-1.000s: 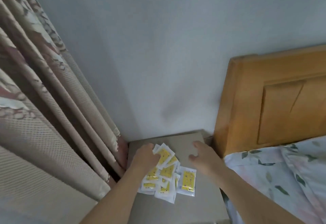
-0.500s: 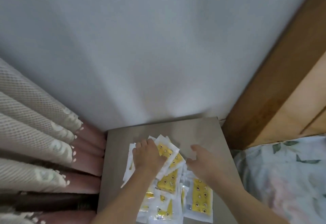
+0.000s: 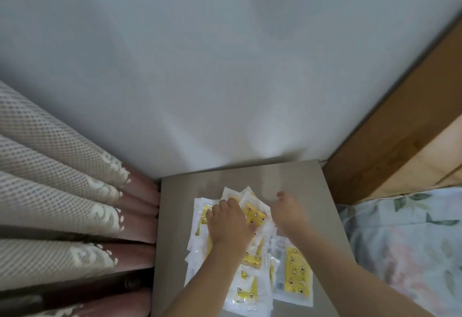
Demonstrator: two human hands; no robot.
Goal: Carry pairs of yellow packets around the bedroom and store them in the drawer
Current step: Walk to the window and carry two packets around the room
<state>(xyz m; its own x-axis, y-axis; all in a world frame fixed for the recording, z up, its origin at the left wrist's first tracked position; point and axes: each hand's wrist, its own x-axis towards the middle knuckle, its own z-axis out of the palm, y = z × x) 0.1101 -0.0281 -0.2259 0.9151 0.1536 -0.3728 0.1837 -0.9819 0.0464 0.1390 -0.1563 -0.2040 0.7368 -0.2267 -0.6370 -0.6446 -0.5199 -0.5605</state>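
Head view, looking steeply down into a bedroom corner. At the centre stands a small grey bench with a smooth, matte top, its far edge against a plain pale grey wall. A loose, overlapping pile of yellow packets, each with a clear or white border and small dark dots on the yellow, lies spread across the middle and near part of the bench top.

The left hand rests palm down on the pile towards the bench's curtain side, fingers curled onto the packets; whether it actually grips one cannot be told. The right hand is just beside it, over the far edge of the pile, blurred, fingers bent downwards; its grip cannot be told either. Both bare forearms reach in from the near edge of the bench.

Left of the bench, touching its side, hang heavy folds of a curtain, beige mesh-textured fabric over dusty pink. Right of the bench rises a wooden headboard, and nearer, beside the bench, lies a bed covered in pale floral bedding with green leaves.
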